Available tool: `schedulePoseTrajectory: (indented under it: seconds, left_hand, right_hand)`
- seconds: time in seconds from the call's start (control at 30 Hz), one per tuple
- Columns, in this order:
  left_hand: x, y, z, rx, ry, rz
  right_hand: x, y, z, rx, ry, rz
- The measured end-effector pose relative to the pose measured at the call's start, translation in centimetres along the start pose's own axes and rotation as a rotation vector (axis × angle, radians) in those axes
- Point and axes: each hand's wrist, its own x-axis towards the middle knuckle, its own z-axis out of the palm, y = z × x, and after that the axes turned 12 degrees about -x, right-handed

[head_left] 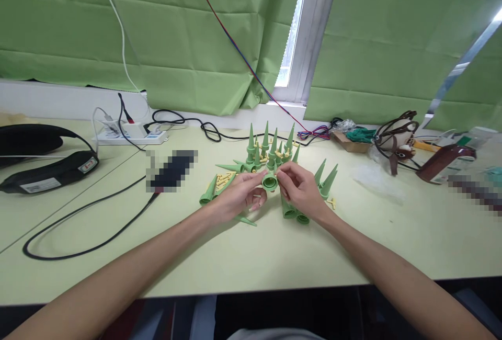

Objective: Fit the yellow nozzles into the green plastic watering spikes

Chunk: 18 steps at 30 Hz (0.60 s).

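Observation:
A green plastic cone-shaped watering spike (270, 181) is held above the table, its round open end facing me. My left hand (243, 196) is closed on it from the left with thumb and fingers. At its right side, my right hand (301, 185) is closed in a pinch; whatever sits between those fingertips is hidden. Behind the hands, several similar spikes (265, 138) stand upright with small yellow T-shaped pieces on them. More yellow pieces (223, 182) lie left of my left hand, beside a loose spike (209, 192). Under my right hand lie spikes (303, 218) with open ends towards me.
Two upright spikes (328, 180) stand to the right near a yellow T-piece (332, 203). A power strip (131, 133), cables and a black strapped device (50, 175) occupy the left. At right are clear plastic film (378, 180), a cardboard box (351, 141) and a dark red bottle (445, 163).

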Motion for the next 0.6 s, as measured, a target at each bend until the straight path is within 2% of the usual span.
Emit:
schedulePoseTrajectory:
  seconds: [0.3,0.6]
  left_hand:
    - [-0.18,0.13,-0.27,0.137,-0.013,0.118]
    - [-0.64,0.55,0.27,0.515,0.073,0.262]
  right_hand:
    - [0.02,0.16,-0.19,-0.037,-0.029,0.012]
    - [0.10,0.62,-0.12,-0.087,-0.035,0.044]
